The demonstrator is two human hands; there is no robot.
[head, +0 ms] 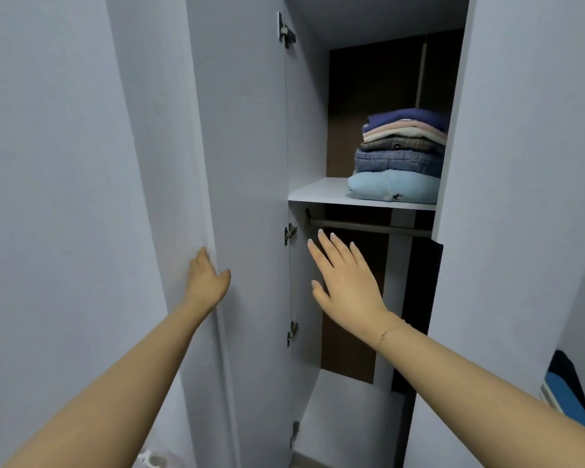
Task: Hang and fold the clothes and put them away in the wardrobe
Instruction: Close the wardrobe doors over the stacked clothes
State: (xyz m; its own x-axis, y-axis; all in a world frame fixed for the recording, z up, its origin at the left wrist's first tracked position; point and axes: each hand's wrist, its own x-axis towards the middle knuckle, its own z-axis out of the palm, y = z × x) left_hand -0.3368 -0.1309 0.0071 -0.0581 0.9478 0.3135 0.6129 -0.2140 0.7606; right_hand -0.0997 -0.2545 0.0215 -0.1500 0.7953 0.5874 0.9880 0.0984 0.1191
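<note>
Directly ahead stands a tall pale grey wardrobe with its left door [240, 163] swung open. The person's left hand [206, 282] holds that door's outer edge, fingers wrapped behind it and thumb on the inner face. The right hand [347, 278] hovers flat in the opening, fingers straight and spread, holding nothing, just below a metal hanging rail [368, 227].

Above the rail, a white shelf [318, 192] carries a neat stack of folded clothes [401, 157], set towards the right side. From the bottom up: a light blue garment, blue denim, a dark checked piece with a button showing, several cream and pink layers, and a navy item on top. The edges line up fairly well and the pile sits upright.

No hangers or garments show on the rail, and the compartment beneath looks dark and bare. At the far right edge, something blue and dark [566, 390] is partly visible; whether it is clothing cannot be told.

Judging by this, the folding part seems well along, with the stack already stored. The step in hand is probably closing the door or checking the hanging space. Closing calls for withdrawing the right hand first, so the door clears it.
</note>
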